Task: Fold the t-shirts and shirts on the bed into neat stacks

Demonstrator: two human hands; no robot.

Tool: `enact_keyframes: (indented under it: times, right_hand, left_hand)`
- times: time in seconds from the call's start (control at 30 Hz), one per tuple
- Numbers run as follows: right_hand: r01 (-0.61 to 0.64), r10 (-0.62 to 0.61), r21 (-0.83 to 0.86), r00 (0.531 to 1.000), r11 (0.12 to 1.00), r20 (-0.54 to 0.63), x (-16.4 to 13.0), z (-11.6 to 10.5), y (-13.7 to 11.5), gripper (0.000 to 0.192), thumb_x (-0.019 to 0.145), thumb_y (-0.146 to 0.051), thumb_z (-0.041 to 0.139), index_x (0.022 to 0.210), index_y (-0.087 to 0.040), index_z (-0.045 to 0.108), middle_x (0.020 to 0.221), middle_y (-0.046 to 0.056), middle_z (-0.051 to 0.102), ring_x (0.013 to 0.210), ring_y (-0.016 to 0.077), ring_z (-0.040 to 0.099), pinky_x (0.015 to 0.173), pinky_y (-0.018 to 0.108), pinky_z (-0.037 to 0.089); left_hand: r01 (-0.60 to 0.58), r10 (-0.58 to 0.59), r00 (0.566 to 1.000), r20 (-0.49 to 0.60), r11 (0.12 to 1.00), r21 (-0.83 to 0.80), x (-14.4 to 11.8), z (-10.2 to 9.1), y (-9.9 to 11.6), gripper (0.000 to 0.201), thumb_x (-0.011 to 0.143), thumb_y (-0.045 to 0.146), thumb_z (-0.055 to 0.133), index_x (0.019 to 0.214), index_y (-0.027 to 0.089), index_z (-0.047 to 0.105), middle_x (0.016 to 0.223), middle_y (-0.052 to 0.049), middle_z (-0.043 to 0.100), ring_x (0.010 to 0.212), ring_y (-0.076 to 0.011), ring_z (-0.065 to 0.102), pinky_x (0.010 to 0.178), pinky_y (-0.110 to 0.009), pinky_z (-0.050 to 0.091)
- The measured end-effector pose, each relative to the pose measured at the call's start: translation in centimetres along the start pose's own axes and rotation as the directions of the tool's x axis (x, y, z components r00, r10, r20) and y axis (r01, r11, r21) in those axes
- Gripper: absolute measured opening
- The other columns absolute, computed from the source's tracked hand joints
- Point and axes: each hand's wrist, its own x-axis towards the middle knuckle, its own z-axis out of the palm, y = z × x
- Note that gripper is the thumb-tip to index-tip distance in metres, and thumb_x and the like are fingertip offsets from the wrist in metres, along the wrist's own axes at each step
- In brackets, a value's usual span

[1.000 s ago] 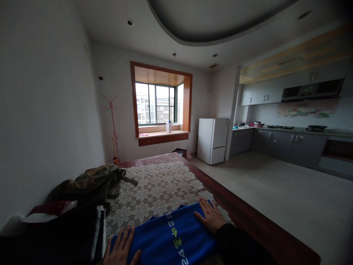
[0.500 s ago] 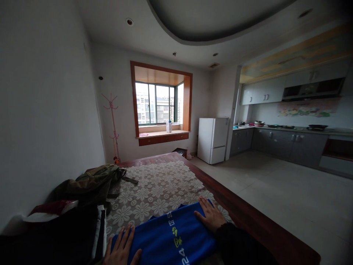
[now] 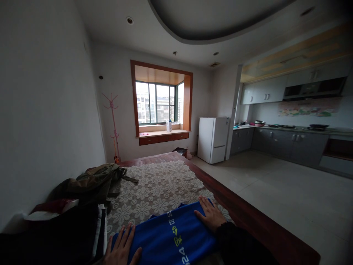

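A folded blue garment (image 3: 158,241) with white and yellow-green print lies flat on the floral lace tablecloth (image 3: 157,191) at the near end of the table. My left hand (image 3: 122,246) rests on its left end, fingers spread. Over the upper right corner, my right hand (image 3: 211,215) lies flat with its fingers stretched out. Neither hand grips the fabric. Its near edge runs out of view at the bottom. Left of my left hand is a stack of dark folded clothes (image 3: 63,235) with some white edges.
An olive backpack (image 3: 91,184) lies along the wall, with a dark red and white item (image 3: 52,208) beside it. The wooden table edge (image 3: 248,206) runs along the right. Beyond stand a pink coat rack (image 3: 113,125), a white fridge (image 3: 212,140) and kitchen cabinets (image 3: 284,145).
Both hands stay in the same place on the blue garment. Only a very slight shift of the camera shows.
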Motion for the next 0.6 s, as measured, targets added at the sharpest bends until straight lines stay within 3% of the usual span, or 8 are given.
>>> enact_keyframes:
  times: [0.33, 0.6]
  right_hand:
    - [0.01, -0.01, -0.021, 1.0, 1.0, -0.003, 0.1, 0.2, 0.1, 0.088, 0.096, -0.071, 0.027, 0.161, -0.012, 0.033, 0.168, 0.011, 0.03, 0.157, 0.0305, 0.022, 0.129, 0.048, 0.014]
    - [0.007, -0.007, -0.042, 1.0, 0.999, 0.005, 0.0, -0.1, -0.1, 0.09, 0.097, -0.072, 0.025, 0.16, -0.009, 0.033, 0.169, 0.011, 0.026, 0.157, 0.0299, 0.022, 0.129, 0.047, 0.016]
  left_hand:
    - [0.008, -0.009, 0.998, 0.067, 1.0, 0.018, -1.6, -3.3, 1.7, 0.077, 0.096, 0.061, 0.029, 0.16, 0.018, 0.025, 0.169, -0.003, 0.02, 0.159, -0.0301, 0.017, 0.129, -0.06, 0.012]
    - [-0.025, 0.025, 1.0, -0.016, 1.0, -0.013, -1.5, -2.1, 1.0, 0.077, 0.096, 0.065, 0.028, 0.159, 0.02, 0.029, 0.168, -0.005, 0.025, 0.158, -0.0315, 0.021, 0.128, -0.061, 0.01]
